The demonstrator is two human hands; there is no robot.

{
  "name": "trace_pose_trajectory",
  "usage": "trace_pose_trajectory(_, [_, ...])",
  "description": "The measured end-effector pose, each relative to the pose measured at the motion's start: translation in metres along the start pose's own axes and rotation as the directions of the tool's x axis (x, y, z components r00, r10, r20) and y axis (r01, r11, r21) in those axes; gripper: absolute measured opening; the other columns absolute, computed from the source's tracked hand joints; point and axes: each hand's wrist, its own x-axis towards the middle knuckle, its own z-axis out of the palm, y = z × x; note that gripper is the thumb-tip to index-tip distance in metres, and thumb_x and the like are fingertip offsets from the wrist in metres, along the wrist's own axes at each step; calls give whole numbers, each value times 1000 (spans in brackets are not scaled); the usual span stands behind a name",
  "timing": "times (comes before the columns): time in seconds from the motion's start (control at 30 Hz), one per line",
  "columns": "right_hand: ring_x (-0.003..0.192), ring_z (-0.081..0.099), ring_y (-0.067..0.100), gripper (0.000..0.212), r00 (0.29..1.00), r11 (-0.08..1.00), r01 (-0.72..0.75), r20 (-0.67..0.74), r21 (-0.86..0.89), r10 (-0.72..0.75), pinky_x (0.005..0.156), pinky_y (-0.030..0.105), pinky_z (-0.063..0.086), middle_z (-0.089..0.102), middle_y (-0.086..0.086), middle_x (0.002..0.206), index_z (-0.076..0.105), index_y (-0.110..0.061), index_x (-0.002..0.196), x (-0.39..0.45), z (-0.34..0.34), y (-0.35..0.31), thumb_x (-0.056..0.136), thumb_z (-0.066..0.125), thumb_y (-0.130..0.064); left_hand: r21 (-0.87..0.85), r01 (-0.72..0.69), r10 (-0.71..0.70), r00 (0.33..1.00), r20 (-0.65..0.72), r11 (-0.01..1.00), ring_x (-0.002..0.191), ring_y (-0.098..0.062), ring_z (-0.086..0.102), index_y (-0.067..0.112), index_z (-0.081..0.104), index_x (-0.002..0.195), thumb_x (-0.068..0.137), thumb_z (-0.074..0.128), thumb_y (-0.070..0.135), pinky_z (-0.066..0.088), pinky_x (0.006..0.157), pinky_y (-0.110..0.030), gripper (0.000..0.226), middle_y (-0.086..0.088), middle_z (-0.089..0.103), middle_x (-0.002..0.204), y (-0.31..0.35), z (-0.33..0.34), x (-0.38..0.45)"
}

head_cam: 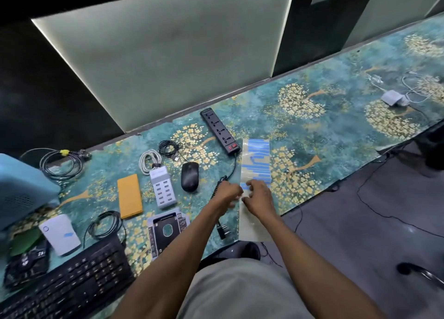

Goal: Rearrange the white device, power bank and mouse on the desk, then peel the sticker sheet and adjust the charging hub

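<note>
Sticker sheet (255, 165), a long pale backing strip carrying rows of blue rectangular labels, is lying on the desk (324, 131) and stretching away from the hands, its near end reaching past them to the desk's front edge. Both hands are working at its middle: the left hand (227, 193) is resting at the strip's left border with fingers curled, though motion blur is hiding whether they are pinching anything, and the right hand (258, 195) is lying on the strip with its fingers bent down onto the blue labels. Just left of the left hand a black cord is running up to a power strip (219, 131), and its plug (223, 231) is sitting near the left forearm. Further left a black mouse (189, 176), a grey multi-port charger (163, 189) and an orange case (129, 196) are lying well apart from the sheet. To the right of the hands the patterned desk surface is running open toward a white adapter (394, 98) far off, and the desk's front edge is cutting diagonally close beside the right wrist, with grey floor beyond.
</note>
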Motion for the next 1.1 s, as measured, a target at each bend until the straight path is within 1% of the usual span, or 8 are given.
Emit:
trace_pose_trajectory(0.07, [100,63,30,50,999,1000,-12,35,25,11,85,43,54,58,10,121,58,-10,129,8,-4,4,83,79,-11,-32,74,-74,997,12,997,74,-25,57,2,58,91,77,62,5,38,58,-32,16,-16,59,86,2,5,8])
trace_pose_trajectory(0.23, [90,60,27,43,992,961,-106,88,257,86,79,42,53,61,9,102,61,-8,121,17,-12,19,82,78,-7,-4,44,-44,997,-69,999,57,-18,25,13,39,89,79,49,2,19,52,-27,18,-7,33,70,9,20,10])
trace_pose_trajectory(0.3, [100,59,30,39,992,979,-98,-66,178,111,81,38,49,59,10,110,61,-11,120,14,-12,26,84,73,-13,-15,-3,2,994,-109,1000,58,-17,20,15,34,83,74,48,8,17,55,-33,18,-5,26,69,5,26,14])
trace_pose_trajectory(0.4, [115,49,35,49,931,967,-254,-274,-15,241,90,42,44,49,12,125,55,-15,122,11,-23,33,78,76,-24,58,-41,51,981,-188,997,56,-20,28,12,37,70,70,47,13,23,54,-35,10,-6,32,63,0,36,15])
trace_pose_trajectory(0.6, [123,39,38,79,895,918,-388,-267,-77,357,93,44,41,36,16,142,41,-15,129,15,-34,33,70,87,-37,-29,-137,131,979,-156,990,65,-24,39,16,41,54,65,43,8,30,60,-42,14,-10,42,59,9,45,15])
trace_pose_trajectory(0.77, [128,40,36,103,882,892,-431,-272,-136,385,95,45,39,38,16,145,35,-12,139,19,-47,39,62,90,-53,-204,-82,67,995,-78,976,59,-24,55,4,55,70,81,50,-4,47,59,-34,15,-15,55,71,22,52,13])
trace_pose_trajectory(0.93, [128,43,35,110,875,879,-457,-252,-139,415,98,46,39,46,17,140,39,-11,133,24,-56,46,52,91,-65,-275,-50,45,999,-23,960,66,-19,44,18,43,72,82,44,-7,37,54,-31,28,-14,43,87,21,59,15])
trace_pose_trajectory(1.1, [129,38,35,115,901,865,-411,-270,-288,339,101,45,36,41,16,142,45,-15,134,26,-60,54,48,80,-83,-275,-67,66,998,-14,959,62,-17,45,11,50,82,86,43,-6,36,53,-30,19,-15,45,84,19,59,16])
